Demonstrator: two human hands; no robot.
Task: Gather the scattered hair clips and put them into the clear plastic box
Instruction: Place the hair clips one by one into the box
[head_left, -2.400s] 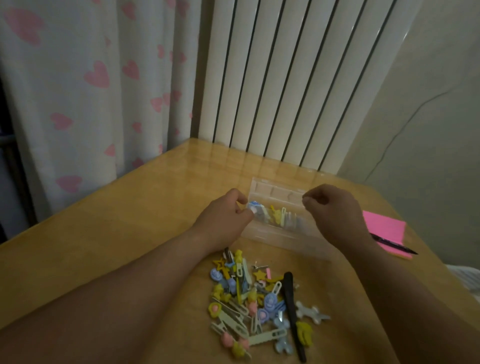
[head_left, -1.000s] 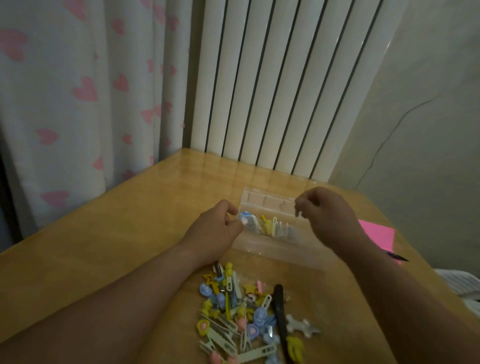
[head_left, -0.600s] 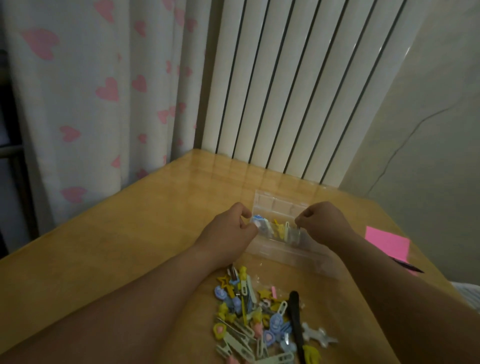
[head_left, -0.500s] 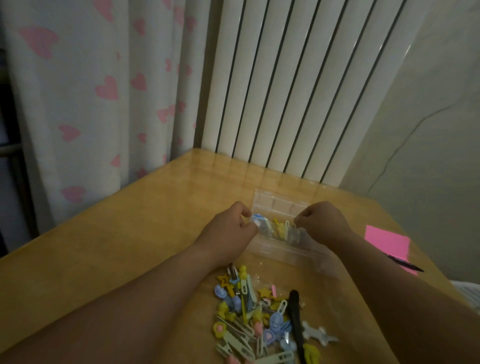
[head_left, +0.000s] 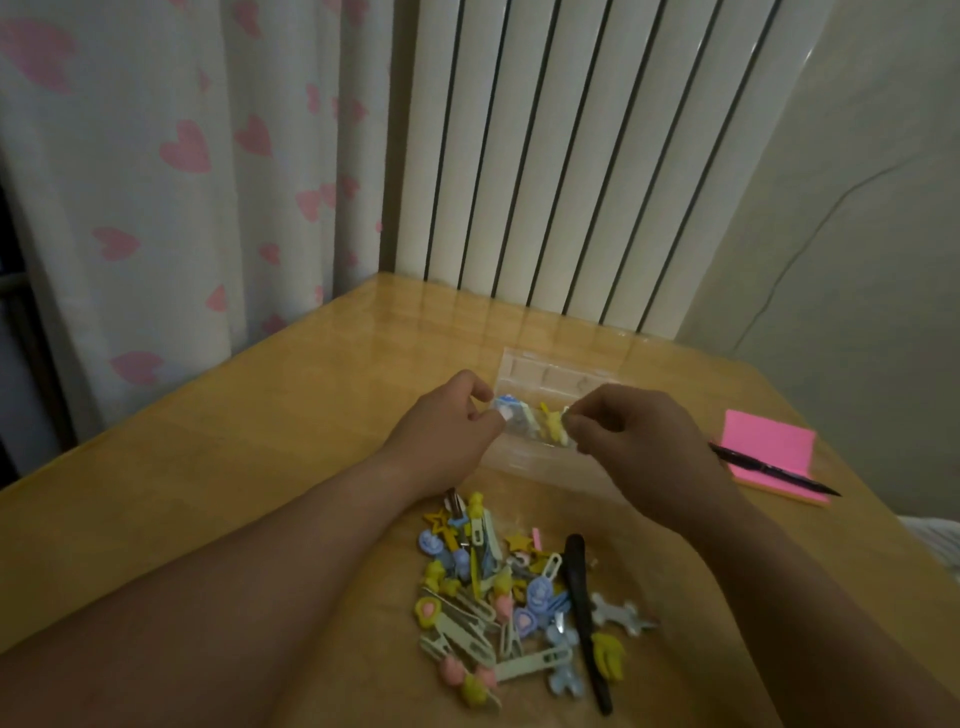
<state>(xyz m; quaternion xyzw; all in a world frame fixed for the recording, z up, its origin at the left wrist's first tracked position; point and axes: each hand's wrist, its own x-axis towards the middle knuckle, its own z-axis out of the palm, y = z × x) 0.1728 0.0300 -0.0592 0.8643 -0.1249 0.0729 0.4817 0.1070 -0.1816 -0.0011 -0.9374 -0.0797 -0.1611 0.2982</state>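
Observation:
The clear plastic box (head_left: 553, 375) lies open on the wooden table (head_left: 270, 447), with a few clips inside, among them a blue one (head_left: 505, 403) and a yellow one (head_left: 549, 427). My left hand (head_left: 444, 434) has its fingers curled and pinches the box's left end beside the blue clip. My right hand (head_left: 641, 441) is over the box's middle, its fingertips pinching the yellow clip. A loose pile of pastel hair clips (head_left: 488, 597) lies in front of the box, between my forearms, with a long black clip (head_left: 581, 587) along its right side.
A pink sticky-note pad (head_left: 771, 441) with a black pen (head_left: 769, 474) across it lies at the table's right edge. A white radiator (head_left: 571, 156) and a heart-print curtain (head_left: 182, 156) stand behind the table's far corner.
My right hand has moved left from the box's right end to the yellow clip in the middle. My left hand has stayed at the box's left end.

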